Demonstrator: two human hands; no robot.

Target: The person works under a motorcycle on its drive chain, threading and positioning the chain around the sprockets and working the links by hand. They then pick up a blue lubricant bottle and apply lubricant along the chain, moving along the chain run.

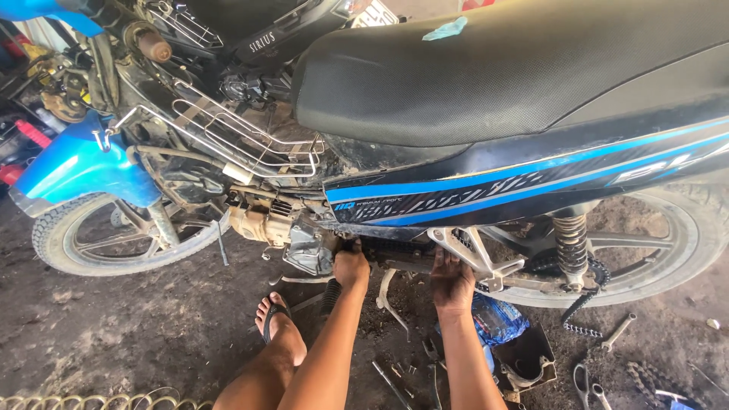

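Observation:
A blue and black motorbike (486, 175) stands side-on in front of me with its side covers off. My left hand (351, 266) reaches under the frame and presses against the dirty engine casing (307, 247). My right hand (452, 281) grips a part under the frame, beside the silver footrest bracket (474, 250). What the fingers of either hand close on is hidden under the bike. My bare leg and foot in a sandal (277, 319) rest on the dirt floor to the left of my arms.
A loose drive chain (581, 304) hangs by the rear wheel (668, 243). Wrenches and pliers (585, 380) lie on the ground at the right, beside a black cover piece (524, 361) and a blue plastic bag (497, 319). The front wheel (114, 235) is at the left.

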